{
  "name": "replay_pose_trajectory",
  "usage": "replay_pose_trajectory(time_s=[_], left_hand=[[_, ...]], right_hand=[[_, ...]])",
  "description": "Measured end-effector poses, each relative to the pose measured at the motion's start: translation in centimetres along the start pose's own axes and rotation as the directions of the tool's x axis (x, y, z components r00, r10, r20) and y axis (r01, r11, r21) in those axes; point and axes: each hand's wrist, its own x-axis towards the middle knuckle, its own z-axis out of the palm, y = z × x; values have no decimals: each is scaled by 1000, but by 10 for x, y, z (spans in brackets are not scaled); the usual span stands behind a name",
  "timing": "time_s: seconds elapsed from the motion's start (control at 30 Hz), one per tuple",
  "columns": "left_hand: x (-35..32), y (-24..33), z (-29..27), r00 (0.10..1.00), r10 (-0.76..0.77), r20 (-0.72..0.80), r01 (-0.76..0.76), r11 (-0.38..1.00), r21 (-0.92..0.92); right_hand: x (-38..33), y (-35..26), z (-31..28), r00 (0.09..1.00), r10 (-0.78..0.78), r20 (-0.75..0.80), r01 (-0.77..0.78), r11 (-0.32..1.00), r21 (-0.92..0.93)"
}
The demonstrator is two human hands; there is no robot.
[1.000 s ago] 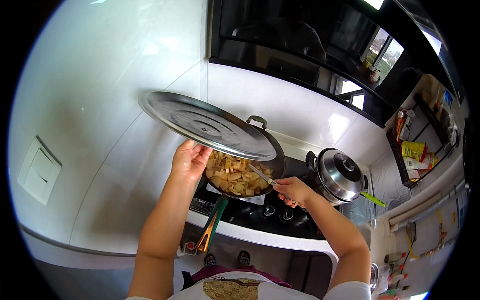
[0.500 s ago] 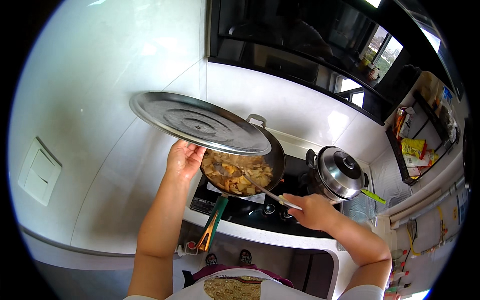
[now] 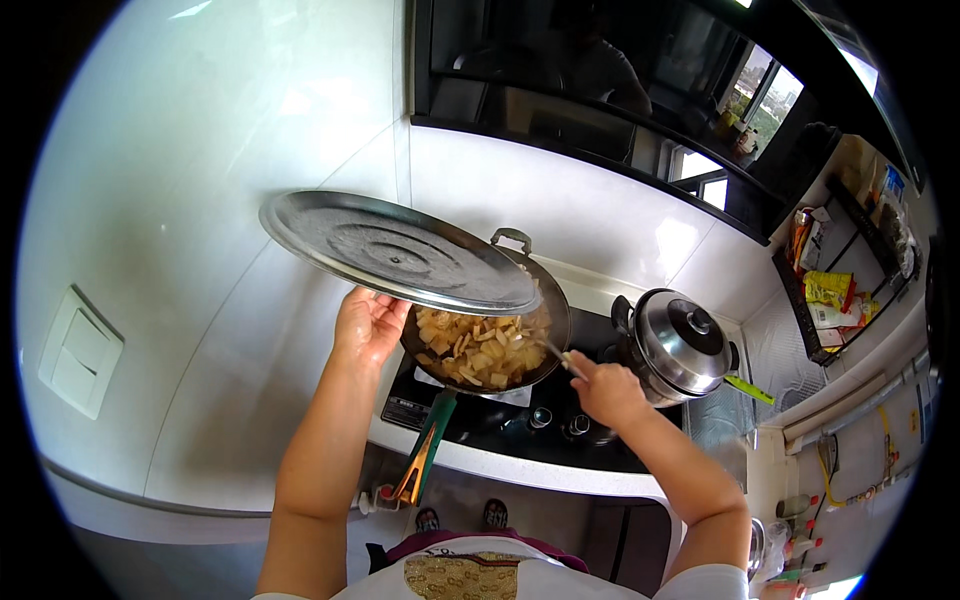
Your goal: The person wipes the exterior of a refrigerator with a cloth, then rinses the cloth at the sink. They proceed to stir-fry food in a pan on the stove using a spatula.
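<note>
My left hand (image 3: pixel 370 325) is closed on a large round metal pan lid (image 3: pixel 395 250), held tilted above the wok, with the fingers partly hidden behind its near rim. Under it sits a dark wok (image 3: pixel 557 300) full of pale sliced food in brown sauce (image 3: pixel 490 350); the lid covers its far left part. My right hand (image 3: pixel 608 393) grips the handle of a metal spatula (image 3: pixel 562 357) at the wok's right side. The spatula's head is blurred and partly lost among the slices. A green wok handle (image 3: pixel 437 440) with an orange-brown end points toward me.
A lidded steel pot (image 3: pixel 683 345) stands on the black stove (image 3: pixel 485 425) right of the wok, a bright green handle (image 3: pixel 750 390) beside it. A black range hood (image 3: pixel 560 110) hangs above. Packets fill a rack (image 3: pixel 830 300) at far right. A tiled wall (image 3: pixel 230 250) rises on the left.
My right hand has moved a little up and left, and the spatula's head has shifted from the wok's middle to its right side. The slices are rearranged. The lid stays nearly in place.
</note>
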Motion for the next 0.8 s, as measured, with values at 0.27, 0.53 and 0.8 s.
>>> replay_pose_trajectory(time_s=[0.27,0.53,0.8], left_hand=[[4,-1,-7,1000,-24,-8,24,1000,8],[3,3,-1,1000,-7,9,7,1000,12],[7,2,-7,1000,-4,10,4,1000,3]], right_hand=[[50,36,26,983,128,-132,-123,992,41],[75,14,69,843,51,535,-537,129,834],[14,28,32,986,-35,165,-102,659,745]])
